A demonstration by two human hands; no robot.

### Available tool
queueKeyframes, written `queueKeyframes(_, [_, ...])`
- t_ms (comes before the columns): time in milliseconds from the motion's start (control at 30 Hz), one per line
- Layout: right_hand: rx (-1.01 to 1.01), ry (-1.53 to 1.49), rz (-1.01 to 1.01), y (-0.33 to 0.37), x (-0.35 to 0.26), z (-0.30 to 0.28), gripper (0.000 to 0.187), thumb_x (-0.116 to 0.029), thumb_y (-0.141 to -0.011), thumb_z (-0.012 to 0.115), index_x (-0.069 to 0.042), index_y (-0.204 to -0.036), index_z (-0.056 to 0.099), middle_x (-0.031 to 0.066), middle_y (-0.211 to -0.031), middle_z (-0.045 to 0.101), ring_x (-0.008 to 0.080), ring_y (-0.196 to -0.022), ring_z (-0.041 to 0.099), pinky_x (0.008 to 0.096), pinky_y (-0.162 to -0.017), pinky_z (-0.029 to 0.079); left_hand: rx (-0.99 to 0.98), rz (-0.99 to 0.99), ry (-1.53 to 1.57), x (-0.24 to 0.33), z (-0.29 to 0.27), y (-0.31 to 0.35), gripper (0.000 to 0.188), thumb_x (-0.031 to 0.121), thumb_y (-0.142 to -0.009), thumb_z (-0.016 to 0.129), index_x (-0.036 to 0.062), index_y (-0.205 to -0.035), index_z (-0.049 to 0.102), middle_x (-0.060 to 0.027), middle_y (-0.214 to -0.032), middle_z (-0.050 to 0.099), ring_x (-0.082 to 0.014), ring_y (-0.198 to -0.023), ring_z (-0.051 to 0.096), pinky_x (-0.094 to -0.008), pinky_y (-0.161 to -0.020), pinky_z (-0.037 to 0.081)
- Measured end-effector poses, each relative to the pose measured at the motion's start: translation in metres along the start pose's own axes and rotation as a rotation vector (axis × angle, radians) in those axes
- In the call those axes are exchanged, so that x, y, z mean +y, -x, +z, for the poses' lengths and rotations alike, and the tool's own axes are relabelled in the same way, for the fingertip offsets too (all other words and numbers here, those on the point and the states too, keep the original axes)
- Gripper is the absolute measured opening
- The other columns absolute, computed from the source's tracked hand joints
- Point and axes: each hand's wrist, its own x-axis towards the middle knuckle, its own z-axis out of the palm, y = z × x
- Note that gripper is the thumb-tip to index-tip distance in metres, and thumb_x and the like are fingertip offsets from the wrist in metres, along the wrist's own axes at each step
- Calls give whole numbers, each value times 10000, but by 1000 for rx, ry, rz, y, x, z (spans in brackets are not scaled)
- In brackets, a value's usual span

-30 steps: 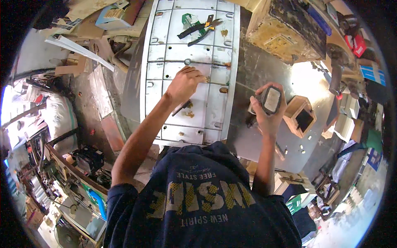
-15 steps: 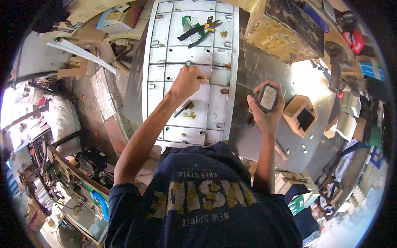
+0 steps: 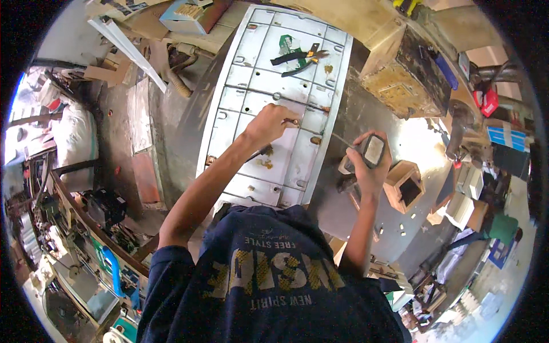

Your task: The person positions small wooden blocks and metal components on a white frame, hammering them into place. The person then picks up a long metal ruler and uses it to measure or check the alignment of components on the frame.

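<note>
Over the middle of a white ribbed panel (image 3: 234, 124), my left hand (image 3: 267, 126) is closed in a pinch on a small tan piece (image 3: 291, 122) that pokes out past its fingertips. Right of the panel, my right hand (image 3: 370, 171) grips a blocky object (image 3: 374, 151) with a dark rounded rim and a pale face. Its kind does not show. Pliers (image 3: 306, 63) with dark handles and a black strip-shaped tool (image 3: 287, 58) lie on a green-and-white packet (image 3: 290, 43) at the panel's far end. A dark rod-like piece (image 3: 260, 153) lies partly hidden by my left forearm.
A small open wooden box (image 3: 405, 187) stands on the dark table right of my right hand, with several small pale pieces (image 3: 402, 232) nearby. Beyond it sits a large stained wooden box (image 3: 406, 71). A white strip (image 3: 128, 52) leans at the far left.
The view has turned, so the panel now slants. My left hand keeps its pinch near the same part of the panel. My right hand still holds the blocky object.
</note>
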Motion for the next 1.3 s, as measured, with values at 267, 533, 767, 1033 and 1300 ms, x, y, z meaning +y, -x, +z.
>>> queueKeyframes(267, [-14,-10,-4,3,-11,6,355,39,-720,685,-59,-1030,544,13,-890,573,108,-829,537,267,-760,461,-5,167,-27,-13,-4,-4,314,-48,-776,603,140,-973,760,-119,-942,705,-307,-874,674,-379,-823,549])
queueKeyframes(533, [22,-32,28,7,-10,3,390,54,-713,701,-80,-1038,532,8,-895,574,96,-787,547,254,-677,490,-17,413,-442,-12,2,2,392,-74,-755,552,73,-1090,691,-117,-1077,671,-292,-1032,631,-365,-914,536])
queueKeyframes(767, [-10,54,-104,4,1,1,424,51,-692,716,-96,-1043,529,9,-884,578,100,-778,554,269,-693,495,7,404,-423,-10,11,12,415,-43,-762,562,-7,-1168,637,-133,-1145,614,-290,-1087,582,-353,-979,491])
queueKeyframes(1033, [28,-45,-15,7,-5,5,431,58,-687,711,-87,-1049,528,13,-885,578,105,-780,557,267,-687,507,38,304,-301,-12,10,14,419,-87,-754,560,19,-1144,670,-122,-1104,641,-269,-1092,602,-351,-898,550])
queueKeyframes(1300, [27,3,-60,6,-4,2,422,63,-687,710,-90,-1035,525,15,-888,575,99,-717,554,241,-588,499,16,231,-201,-8,4,7,381,-80,-788,563,41,-1124,693,-166,-1070,677,-314,-1012,652,-364,-914,538])
